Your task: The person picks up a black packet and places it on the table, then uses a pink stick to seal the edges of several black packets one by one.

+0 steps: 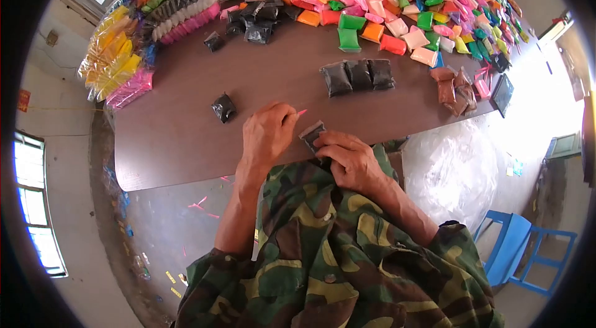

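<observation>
My left hand [268, 132] is raised over the near edge of the table, thumb and fingers pinched on a small pink strip [302, 112] that sticks out to the right. Close beside it, my right hand [351, 157] has its fingers closed on a small black packet [312, 134] at the table edge, partly covered by the fingers. A single black packet [223, 107] lies to the left of my left hand. Beyond my right hand, three black packets [357, 76] lie side by side in a row.
Colourful packets [372, 2] are heaped along the back of the brown table [174, 135]. Bundled bags [118, 58] stand at the left. Brown packets [454, 92] and a dark flat object [503, 95] lie at the right. A blue chair [509, 244] and clear plastic [450, 173] are on the floor.
</observation>
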A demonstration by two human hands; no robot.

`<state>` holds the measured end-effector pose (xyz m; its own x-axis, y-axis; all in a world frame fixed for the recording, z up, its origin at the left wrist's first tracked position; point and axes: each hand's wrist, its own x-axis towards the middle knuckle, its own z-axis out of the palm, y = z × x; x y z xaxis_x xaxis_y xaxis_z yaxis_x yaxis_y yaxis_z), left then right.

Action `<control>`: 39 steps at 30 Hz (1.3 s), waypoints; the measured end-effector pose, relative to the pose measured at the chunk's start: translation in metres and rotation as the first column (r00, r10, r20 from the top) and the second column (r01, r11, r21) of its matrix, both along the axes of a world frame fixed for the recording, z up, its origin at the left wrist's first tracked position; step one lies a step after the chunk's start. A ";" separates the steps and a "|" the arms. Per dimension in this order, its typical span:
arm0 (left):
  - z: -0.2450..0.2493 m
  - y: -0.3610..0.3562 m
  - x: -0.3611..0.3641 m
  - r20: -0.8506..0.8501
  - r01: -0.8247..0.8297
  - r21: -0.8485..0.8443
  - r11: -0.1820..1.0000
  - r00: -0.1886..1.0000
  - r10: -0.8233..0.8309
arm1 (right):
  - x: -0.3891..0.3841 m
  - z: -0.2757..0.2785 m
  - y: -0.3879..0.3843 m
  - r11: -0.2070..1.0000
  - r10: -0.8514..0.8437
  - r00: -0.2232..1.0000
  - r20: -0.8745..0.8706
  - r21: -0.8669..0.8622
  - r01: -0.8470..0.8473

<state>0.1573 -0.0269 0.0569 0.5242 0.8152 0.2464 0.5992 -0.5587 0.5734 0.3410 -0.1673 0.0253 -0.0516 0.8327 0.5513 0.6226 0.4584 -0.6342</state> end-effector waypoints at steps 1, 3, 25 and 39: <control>0.004 -0.008 -0.002 0.043 0.018 -0.010 1.000 0.999 -0.017 | -0.001 0.000 0.000 1.000 -0.001 1.000 -0.002 0.002 0.001; 0.006 -0.020 -0.006 0.069 0.036 -0.021 0.999 0.997 -0.035 | -0.002 0.000 0.001 1.000 -0.006 1.000 -0.003 0.000 0.006; 0.006 0.036 -0.019 -0.007 -0.156 0.238 0.958 0.987 0.163 | -0.006 0.006 0.006 0.995 -0.085 0.996 0.001 0.056 0.084; 0.007 0.015 -0.031 0.100 -0.171 0.151 0.974 0.983 0.157 | -0.003 0.024 0.005 0.983 -0.172 0.964 0.204 -0.032 0.182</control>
